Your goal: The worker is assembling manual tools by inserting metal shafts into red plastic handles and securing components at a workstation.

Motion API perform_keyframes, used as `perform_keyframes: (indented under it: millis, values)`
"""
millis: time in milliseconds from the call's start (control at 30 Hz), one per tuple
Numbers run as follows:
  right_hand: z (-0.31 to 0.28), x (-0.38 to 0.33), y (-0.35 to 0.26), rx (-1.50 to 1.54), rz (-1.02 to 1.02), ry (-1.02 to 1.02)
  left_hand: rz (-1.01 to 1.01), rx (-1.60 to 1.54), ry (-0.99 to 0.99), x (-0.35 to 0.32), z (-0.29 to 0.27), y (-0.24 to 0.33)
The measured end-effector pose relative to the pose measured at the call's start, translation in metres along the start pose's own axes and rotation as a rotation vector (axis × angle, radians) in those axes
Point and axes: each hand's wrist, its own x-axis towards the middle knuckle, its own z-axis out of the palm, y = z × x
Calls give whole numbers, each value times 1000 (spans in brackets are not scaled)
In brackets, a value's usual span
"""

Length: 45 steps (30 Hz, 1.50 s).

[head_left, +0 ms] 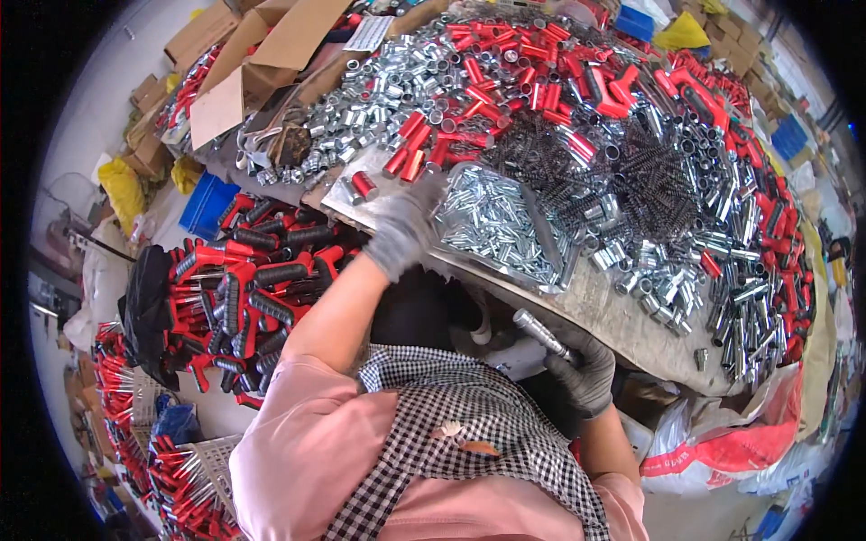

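A grey work glove covers my left hand (pixel 403 227), which reaches over the table edge beside a metal tray (pixel 561 275) of small silver pins (pixel 496 221). Its fingers are blurred, so whether they hold anything is hidden. Just left of them lies a short red and silver tube (pixel 363 186). Below the table's front edge, my right hand (pixel 588 377), also gloved, is wrapped round the lower end of a silver metal tube (pixel 538 332). That tube tilts up and to the left, its far end pointing toward the table edge.
Heaped on the table (pixel 622 311) are silver sleeves (pixel 361 99), red tubes (pixel 478 108) and dark springs (pixel 645 180). Red-and-black handled tools (pixel 257 288) are piled at the left. An open cardboard box (pixel 262 68) stands far left; a red and white bag (pixel 731 446) hangs at the right.
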Motion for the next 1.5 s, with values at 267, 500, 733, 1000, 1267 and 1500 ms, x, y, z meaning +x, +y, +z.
perform_keyframes:
  millis: [267, 500, 733, 1000, 1267, 1500]
  values:
    - [16, 16, -17, -97, 61, 73, -303, -41, -22, 33, 32, -94]
    - [28, 27, -19, -133, 49, 58, -112, 389, -39, 44, 32, -75]
    - [6, 22, -17, -297, 23, 10, -193, -816, 410, 7, 17, -118]
    - [12, 31, -14, -230, -118, -11, 71, -959, -224, -33, -22, -21]
    - [6, 34, -14, -434, -210, -41, 79, -967, -371, -39, -11, -8]
    - [18, 24, -14, -368, -115, -128, 561, -865, -494, -32, 11, 11]
